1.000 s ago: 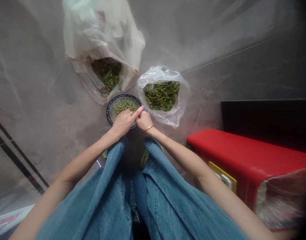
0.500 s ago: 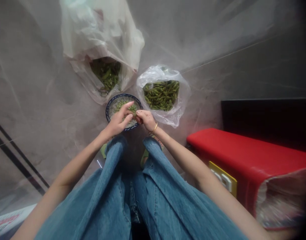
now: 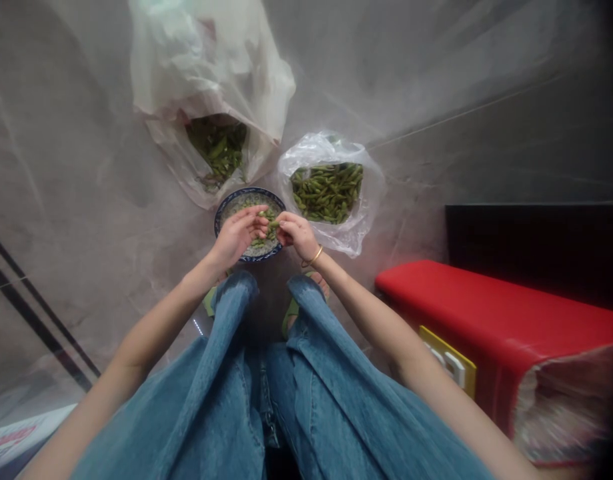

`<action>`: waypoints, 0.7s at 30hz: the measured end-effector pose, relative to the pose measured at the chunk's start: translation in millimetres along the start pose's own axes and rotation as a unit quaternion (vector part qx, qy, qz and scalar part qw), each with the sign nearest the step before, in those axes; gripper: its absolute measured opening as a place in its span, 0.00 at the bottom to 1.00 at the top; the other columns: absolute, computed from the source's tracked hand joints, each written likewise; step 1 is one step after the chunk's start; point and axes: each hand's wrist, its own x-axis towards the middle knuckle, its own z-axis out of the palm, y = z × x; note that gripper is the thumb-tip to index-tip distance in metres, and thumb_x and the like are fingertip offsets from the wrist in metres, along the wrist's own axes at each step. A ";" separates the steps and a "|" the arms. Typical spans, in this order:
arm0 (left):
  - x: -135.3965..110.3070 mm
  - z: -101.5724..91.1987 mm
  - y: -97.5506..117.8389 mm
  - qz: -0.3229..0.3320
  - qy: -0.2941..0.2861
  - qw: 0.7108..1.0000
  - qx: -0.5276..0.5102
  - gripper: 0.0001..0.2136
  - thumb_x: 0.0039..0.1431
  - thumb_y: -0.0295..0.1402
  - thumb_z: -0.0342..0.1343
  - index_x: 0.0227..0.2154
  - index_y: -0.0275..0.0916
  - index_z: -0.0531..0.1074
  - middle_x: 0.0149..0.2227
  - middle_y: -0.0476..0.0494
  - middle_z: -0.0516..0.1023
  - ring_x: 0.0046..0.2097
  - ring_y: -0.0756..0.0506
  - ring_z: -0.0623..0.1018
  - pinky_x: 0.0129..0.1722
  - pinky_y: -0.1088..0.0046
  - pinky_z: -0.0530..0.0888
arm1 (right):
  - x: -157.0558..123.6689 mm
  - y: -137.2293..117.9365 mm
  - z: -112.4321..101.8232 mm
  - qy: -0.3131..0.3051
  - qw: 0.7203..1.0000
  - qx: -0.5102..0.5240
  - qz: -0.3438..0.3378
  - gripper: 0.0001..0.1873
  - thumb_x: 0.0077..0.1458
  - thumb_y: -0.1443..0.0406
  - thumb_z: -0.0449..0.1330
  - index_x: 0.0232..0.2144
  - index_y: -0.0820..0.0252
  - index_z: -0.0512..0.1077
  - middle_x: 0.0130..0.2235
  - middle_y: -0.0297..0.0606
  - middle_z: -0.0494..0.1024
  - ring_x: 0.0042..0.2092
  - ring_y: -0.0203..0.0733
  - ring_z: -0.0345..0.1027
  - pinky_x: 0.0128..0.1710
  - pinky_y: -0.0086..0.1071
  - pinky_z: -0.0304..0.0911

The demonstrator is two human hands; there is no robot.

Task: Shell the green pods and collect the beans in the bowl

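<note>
Over a round plate with a blue patterned rim, my two hands are close together. My right hand, with a gold bangle at its wrist, pinches a green bean pod at its fingertips. The pod's tip points at my left hand. That hand is loosely cupped, fingers stretched out, and no held thing shows in it. Shelled green beans lie on the plate, partly hidden by my hands.
A clear plastic bag full of green pods stands right of the plate. Behind the plate, a larger white bag lies open with green pods or husks inside. A red box-like object is at the right.
My left fingers have drawn together from a spread pose over the plate. My right hand has shifted slightly, and the pod between its fingertips now shows more plainly. The view moved a little.
</note>
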 end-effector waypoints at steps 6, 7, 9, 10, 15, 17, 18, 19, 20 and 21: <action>6.7 -19.2 -9.9 0.029 0.070 0.963 0.258 0.13 0.53 0.28 0.54 0.41 0.36 0.74 0.42 0.42 0.79 0.42 0.46 0.78 0.48 0.67 0.73 | 49.6 -49.4 26.8 -0.030 0.986 0.111 0.123 0.08 0.56 0.69 0.50 0.27 0.63 0.67 0.23 0.34 0.71 0.24 0.32 0.62 0.20 0.25 0.53; 7.0 -22.3 -10.5 0.034 0.072 0.944 0.319 0.13 0.53 0.28 0.53 0.42 0.36 0.75 0.45 0.41 0.79 0.46 0.44 0.77 0.52 0.65 0.71 | 62.4 -61.9 33.5 -0.037 0.979 0.143 0.137 0.06 0.56 0.71 0.51 0.28 0.63 0.66 0.25 0.34 0.70 0.28 0.33 0.66 0.24 0.24 0.58; 6.6 -26.8 -9.3 0.036 0.067 0.911 0.406 0.14 0.55 0.30 0.51 0.43 0.36 0.75 0.49 0.40 0.78 0.51 0.41 0.76 0.57 0.61 0.67 | 85.5 -84.7 44.1 -0.036 0.958 0.247 0.144 0.09 0.58 0.70 0.48 0.26 0.60 0.62 0.26 0.32 0.68 0.31 0.32 0.66 0.32 0.25 0.64; 6.2 -28.2 -7.8 0.035 0.062 0.900 0.431 0.14 0.57 0.32 0.50 0.43 0.36 0.76 0.49 0.40 0.78 0.52 0.40 0.75 0.57 0.60 0.67 | 94.0 -93.9 47.1 -0.047 0.952 0.275 0.129 0.11 0.60 0.68 0.48 0.25 0.59 0.60 0.25 0.31 0.66 0.30 0.32 0.66 0.31 0.26 0.65; 4.4 -27.4 -0.9 0.050 0.014 0.901 0.431 0.16 0.60 0.39 0.49 0.42 0.36 0.76 0.44 0.39 0.81 0.48 0.40 0.78 0.52 0.63 0.71 | 84.8 -110.3 25.4 -0.086 0.960 0.243 0.109 0.13 0.53 0.77 0.46 0.23 0.56 0.58 0.20 0.29 0.62 0.27 0.34 0.65 0.38 0.32 0.70; 4.2 -25.0 0.2 0.056 0.001 0.914 0.402 0.18 0.62 0.40 0.47 0.47 0.35 0.73 0.38 0.40 0.82 0.43 0.43 0.80 0.47 0.65 0.73 | 63.6 -106.0 -1.4 -0.082 0.967 0.208 0.122 0.15 0.50 0.79 0.46 0.32 0.59 0.66 0.28 0.31 0.73 0.37 0.34 0.72 0.47 0.33 0.69; 4.5 -23.9 0.9 0.062 0.003 0.916 0.397 0.19 0.62 0.40 0.45 0.49 0.35 0.71 0.35 0.41 0.82 0.40 0.44 0.80 0.45 0.67 0.74 | 52.6 -102.0 -17.7 -0.064 0.975 0.177 0.118 0.16 0.50 0.78 0.47 0.37 0.61 0.68 0.33 0.35 0.77 0.42 0.34 0.73 0.51 0.34 0.68; 5.1 -23.2 1.9 0.074 0.013 0.912 0.404 0.19 0.63 0.39 0.45 0.51 0.35 0.70 0.33 0.43 0.82 0.37 0.45 0.80 0.43 0.68 0.74 | 42.5 -96.9 -34.8 -0.014 0.984 0.136 0.112 0.15 0.51 0.77 0.48 0.38 0.63 0.69 0.35 0.37 0.78 0.42 0.35 0.74 0.52 0.35 0.68; 6.4 -23.1 3.0 0.092 0.029 0.901 0.424 0.18 0.63 0.38 0.45 0.51 0.36 0.69 0.32 0.44 0.82 0.35 0.46 0.79 0.42 0.70 0.74 | 33.7 -90.5 -51.9 0.059 0.989 0.096 0.095 0.14 0.51 0.76 0.50 0.38 0.63 0.69 0.37 0.38 0.79 0.42 0.35 0.75 0.51 0.34 0.68; 8.5 -23.8 4.4 0.115 0.047 0.884 0.451 0.17 0.62 0.36 0.46 0.52 0.37 0.68 0.32 0.45 0.82 0.34 0.47 0.79 0.41 0.71 0.73 | 26.5 -82.9 -68.0 0.132 0.986 0.061 0.076 0.13 0.51 0.76 0.51 0.37 0.62 0.69 0.37 0.38 0.79 0.41 0.35 0.75 0.50 0.34 0.69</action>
